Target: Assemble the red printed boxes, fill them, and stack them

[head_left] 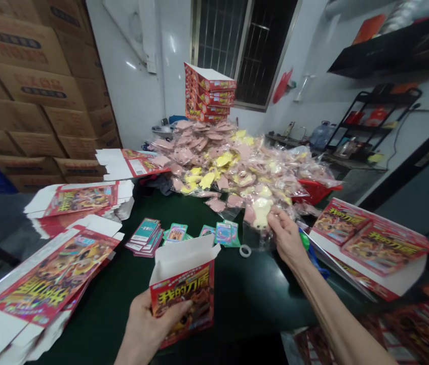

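Currently my left hand (149,324) is closed round the lower part of the red carton (184,299), thumb across its printed front. That grip holds it upright above the near edge of the green table (244,289), white top flap raised and mouth open. My right hand (284,235) reaches to the foot of the heap of packets (237,162) and pinches a clear packet (262,213) containing a cream-coloured soft piece. Carton noted: glossy red, yellow lettering, no visible dents. Flat cartons (47,284) lie stacked at left.
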A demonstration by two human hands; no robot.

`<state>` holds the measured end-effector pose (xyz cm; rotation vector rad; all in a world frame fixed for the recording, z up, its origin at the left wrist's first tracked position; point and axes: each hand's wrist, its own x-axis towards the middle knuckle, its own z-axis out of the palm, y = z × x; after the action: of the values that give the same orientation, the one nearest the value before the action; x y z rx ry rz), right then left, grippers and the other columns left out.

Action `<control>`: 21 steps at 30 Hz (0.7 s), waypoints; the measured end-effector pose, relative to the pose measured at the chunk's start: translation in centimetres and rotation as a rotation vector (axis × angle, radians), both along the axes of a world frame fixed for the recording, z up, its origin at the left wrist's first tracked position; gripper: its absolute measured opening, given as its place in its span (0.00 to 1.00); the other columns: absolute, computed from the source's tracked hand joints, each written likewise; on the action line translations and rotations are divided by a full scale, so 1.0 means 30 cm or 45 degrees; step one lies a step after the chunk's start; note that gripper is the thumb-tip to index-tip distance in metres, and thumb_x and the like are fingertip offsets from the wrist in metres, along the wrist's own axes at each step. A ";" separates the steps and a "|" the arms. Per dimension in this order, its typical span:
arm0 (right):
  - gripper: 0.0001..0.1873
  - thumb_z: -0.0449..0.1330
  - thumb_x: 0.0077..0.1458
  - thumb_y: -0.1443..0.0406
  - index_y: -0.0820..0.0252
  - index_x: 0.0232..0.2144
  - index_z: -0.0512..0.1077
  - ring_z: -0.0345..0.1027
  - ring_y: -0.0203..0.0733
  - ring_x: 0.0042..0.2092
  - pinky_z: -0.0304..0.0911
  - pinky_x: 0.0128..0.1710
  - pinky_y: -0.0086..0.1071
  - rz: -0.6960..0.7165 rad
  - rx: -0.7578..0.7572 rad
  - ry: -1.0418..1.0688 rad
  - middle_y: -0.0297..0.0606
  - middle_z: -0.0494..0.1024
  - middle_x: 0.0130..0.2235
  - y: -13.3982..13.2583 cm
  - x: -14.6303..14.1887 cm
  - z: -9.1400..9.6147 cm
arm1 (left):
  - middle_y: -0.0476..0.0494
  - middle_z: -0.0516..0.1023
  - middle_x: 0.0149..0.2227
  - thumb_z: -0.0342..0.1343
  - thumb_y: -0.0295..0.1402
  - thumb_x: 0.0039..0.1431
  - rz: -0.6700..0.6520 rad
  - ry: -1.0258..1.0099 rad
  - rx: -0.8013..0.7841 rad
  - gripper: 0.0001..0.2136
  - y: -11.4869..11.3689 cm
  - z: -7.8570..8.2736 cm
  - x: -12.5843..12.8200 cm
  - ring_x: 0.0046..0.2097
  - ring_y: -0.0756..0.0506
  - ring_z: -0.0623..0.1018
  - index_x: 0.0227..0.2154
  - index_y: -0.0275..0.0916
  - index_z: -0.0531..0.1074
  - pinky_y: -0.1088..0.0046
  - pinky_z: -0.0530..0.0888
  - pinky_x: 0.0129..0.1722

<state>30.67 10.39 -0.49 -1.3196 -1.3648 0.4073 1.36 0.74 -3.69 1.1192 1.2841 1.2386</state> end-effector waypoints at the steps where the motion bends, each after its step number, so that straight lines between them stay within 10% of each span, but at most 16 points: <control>1: 0.18 0.52 0.57 0.53 0.59 0.43 0.66 0.62 0.33 0.22 0.62 0.24 0.27 0.083 0.004 0.109 0.29 0.70 0.24 -0.037 -0.032 0.031 | 0.42 0.82 0.25 0.68 0.42 0.35 -0.046 -0.031 0.000 0.17 0.000 0.008 0.010 0.28 0.42 0.81 0.25 0.34 0.78 0.74 0.78 0.27; 5: 0.12 0.58 0.56 0.58 0.52 0.43 0.67 0.66 0.31 0.24 0.64 0.25 0.25 0.389 0.145 0.407 0.30 0.76 0.31 -0.172 -0.133 0.148 | 0.41 0.83 0.30 0.67 0.40 0.39 -0.230 -0.128 0.010 0.16 -0.001 0.028 0.043 0.32 0.41 0.81 0.30 0.34 0.78 0.71 0.79 0.31; 11: 0.11 0.52 0.61 0.67 0.54 0.42 0.72 0.72 0.35 0.38 0.64 0.36 0.27 0.757 0.288 -0.909 0.34 0.79 0.37 -0.256 -0.168 0.322 | 0.41 0.83 0.32 0.66 0.38 0.43 -0.389 -0.039 0.034 0.17 -0.018 0.051 0.023 0.32 0.43 0.81 0.36 0.34 0.76 0.71 0.77 0.32; 17: 0.11 0.57 0.49 0.73 0.55 0.35 0.72 0.66 0.40 0.26 0.50 0.23 0.31 0.351 0.260 -1.906 0.34 0.75 0.25 -0.287 -0.220 0.430 | 0.44 0.81 0.31 0.63 0.38 0.46 -0.402 0.347 0.176 0.15 -0.036 0.100 0.004 0.31 0.45 0.78 0.35 0.34 0.76 0.73 0.74 0.31; 21: 0.11 0.54 0.47 0.75 0.56 0.22 0.71 0.60 0.39 0.22 0.47 0.22 0.35 0.429 0.419 -2.115 0.36 0.72 0.21 -0.337 -0.272 0.478 | 0.46 0.78 0.28 0.64 0.37 0.44 -0.449 0.474 0.248 0.13 -0.028 0.126 0.015 0.29 0.47 0.75 0.31 0.34 0.75 0.76 0.71 0.27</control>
<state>22.52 0.28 13.86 -1.0170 -2.8250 -0.9368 1.79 -0.09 0.10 1.6973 1.1794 0.9305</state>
